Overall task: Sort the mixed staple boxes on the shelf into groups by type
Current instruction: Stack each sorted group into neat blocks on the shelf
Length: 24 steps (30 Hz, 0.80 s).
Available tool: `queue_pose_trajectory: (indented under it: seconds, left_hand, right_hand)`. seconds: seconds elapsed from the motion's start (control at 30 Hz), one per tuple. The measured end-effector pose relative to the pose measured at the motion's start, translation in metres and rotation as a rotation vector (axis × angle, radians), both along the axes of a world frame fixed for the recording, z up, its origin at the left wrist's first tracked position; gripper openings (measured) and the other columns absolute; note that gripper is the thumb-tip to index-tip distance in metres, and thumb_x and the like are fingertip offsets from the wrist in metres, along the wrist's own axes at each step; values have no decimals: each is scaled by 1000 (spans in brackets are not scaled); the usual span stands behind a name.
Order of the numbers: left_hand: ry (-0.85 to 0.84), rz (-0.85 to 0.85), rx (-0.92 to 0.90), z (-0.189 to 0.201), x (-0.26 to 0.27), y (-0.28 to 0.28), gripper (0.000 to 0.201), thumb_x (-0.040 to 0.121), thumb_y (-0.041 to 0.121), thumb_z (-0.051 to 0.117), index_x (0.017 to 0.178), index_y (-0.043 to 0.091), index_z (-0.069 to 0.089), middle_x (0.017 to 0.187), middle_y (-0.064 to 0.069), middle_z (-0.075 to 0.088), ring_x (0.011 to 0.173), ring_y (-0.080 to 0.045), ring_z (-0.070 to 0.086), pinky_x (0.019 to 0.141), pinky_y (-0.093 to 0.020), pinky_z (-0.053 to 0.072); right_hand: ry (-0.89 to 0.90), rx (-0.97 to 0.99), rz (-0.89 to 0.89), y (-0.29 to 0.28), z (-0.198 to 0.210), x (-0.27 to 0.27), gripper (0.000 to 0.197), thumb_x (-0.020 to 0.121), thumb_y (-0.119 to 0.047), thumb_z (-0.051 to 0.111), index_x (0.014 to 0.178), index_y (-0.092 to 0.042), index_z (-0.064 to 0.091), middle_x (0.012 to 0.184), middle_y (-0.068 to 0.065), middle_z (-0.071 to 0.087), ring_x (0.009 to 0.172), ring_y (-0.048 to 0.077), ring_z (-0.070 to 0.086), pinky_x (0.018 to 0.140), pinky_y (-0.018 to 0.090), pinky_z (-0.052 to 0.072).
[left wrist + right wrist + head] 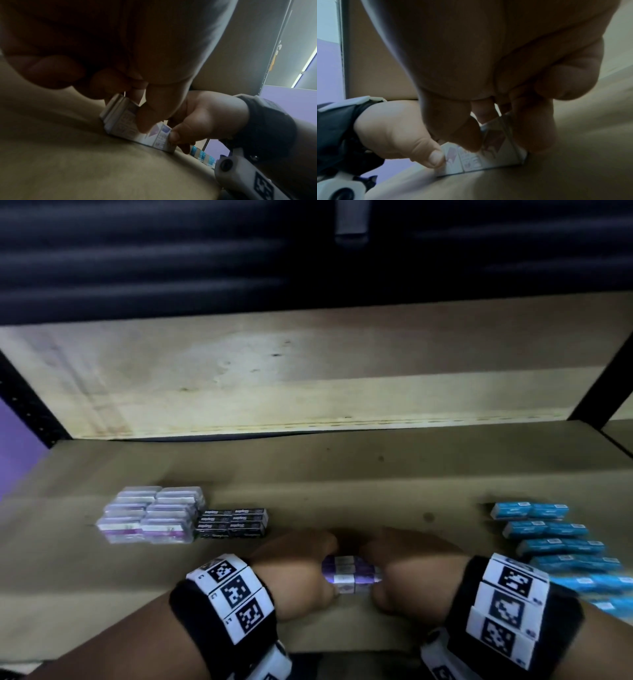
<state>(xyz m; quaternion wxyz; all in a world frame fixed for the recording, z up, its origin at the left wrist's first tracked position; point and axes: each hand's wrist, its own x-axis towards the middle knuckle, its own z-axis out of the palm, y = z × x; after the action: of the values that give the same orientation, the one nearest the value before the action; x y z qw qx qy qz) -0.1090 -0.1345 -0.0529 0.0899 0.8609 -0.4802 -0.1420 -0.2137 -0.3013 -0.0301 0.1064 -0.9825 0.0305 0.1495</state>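
Shelf [342, 474] nearly sorted: pink-white stack [147, 513] and black boxes [233, 522] left, blue rows [555, 542] right; both hands [298, 570] [414, 570] pinch last purple boxes [351, 573] near front edge.

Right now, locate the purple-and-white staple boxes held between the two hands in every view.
Head: purple-and-white staple boxes lie low at centre, on the shelf.
Left wrist: the boxes sit mid-frame, under the left hand.
Right wrist: the boxes sit below centre, under the right hand.
Shared landmark: each thumb pinches one end of the boxes.
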Motion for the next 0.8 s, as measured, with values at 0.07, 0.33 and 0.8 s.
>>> queue_pose_trajectory:
  seconds: [0.07, 0.33, 0.8]
  left_hand:
    - [-3, 7, -8, 2, -1, 5, 25, 78, 43, 64, 81, 28, 45, 79, 7, 56, 71, -15, 53, 61, -26, 34]
    - [9, 34, -47, 6, -8, 8, 25, 80, 34, 64, 83, 29, 41, 90, 4, 59, 86, -22, 60, 64, -24, 30]
    - [-26, 56, -112, -2, -14, 7, 29, 79, 38, 60, 106, 29, 55, 107, 3, 64, 98, -21, 60, 72, -25, 37]
  right_hand:
    - [-3, 11, -5, 5, 0, 2, 29, 72, -34, 63, 99, -24, 65, 93, -4, 60, 84, 21, 63, 67, 27, 46]
    - [-56, 66, -24, 8, -7, 0, 36, 70, -41, 61, 104, -27, 61, 103, -4, 59, 92, 21, 61, 73, 26, 44]
    - [-95, 168, -22, 9, -17, -5, 31, 79, -35, 57, 109, -26, 56, 114, -3, 56, 104, 19, 58, 85, 24, 44]
